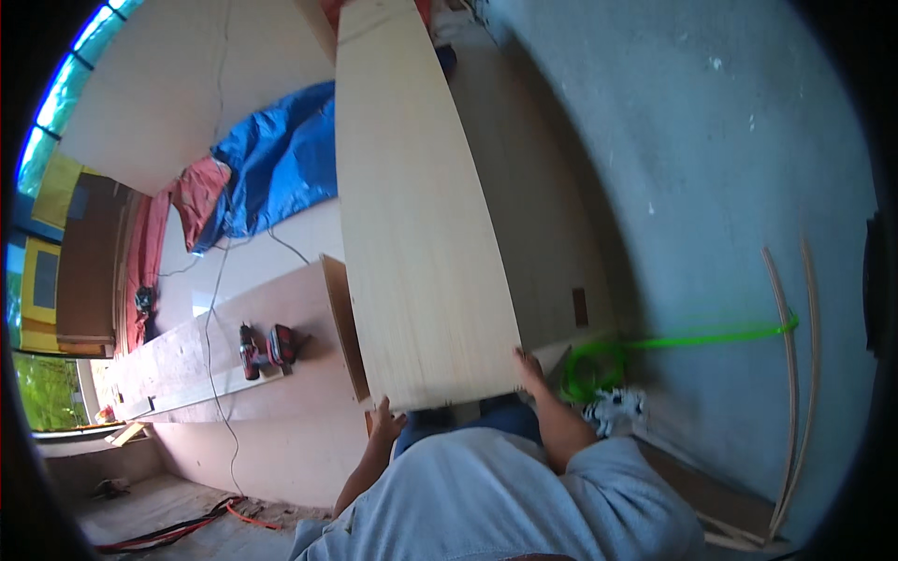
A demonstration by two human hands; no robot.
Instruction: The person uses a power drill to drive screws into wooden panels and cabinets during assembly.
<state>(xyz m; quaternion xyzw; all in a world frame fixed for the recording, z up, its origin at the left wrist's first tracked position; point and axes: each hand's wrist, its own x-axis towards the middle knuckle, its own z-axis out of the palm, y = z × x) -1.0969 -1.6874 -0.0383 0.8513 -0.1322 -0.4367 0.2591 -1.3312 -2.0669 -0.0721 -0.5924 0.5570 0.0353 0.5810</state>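
A long, pale wooden board [426, 206] stretches away from my body toward the far end of the room. At its near left corner, my left hand [385, 423] is closed on the edge. My right hand [533, 374] grips the near right corner, its thumb showing at the edge. The other fingers of both hands are mostly hidden by the board. The near end is just in front of my waist. Whatever supports the far end cannot be made out.
Left of the board stands a long wooden box-like panel [318, 309] with a red-and-black cordless drill [250, 351] and another power tool [282, 346] on it. Beyond lies a blue tarp [281, 154]. A grey wall [692, 187], green strapping [594, 369] and thin strips [784, 374] are at right.
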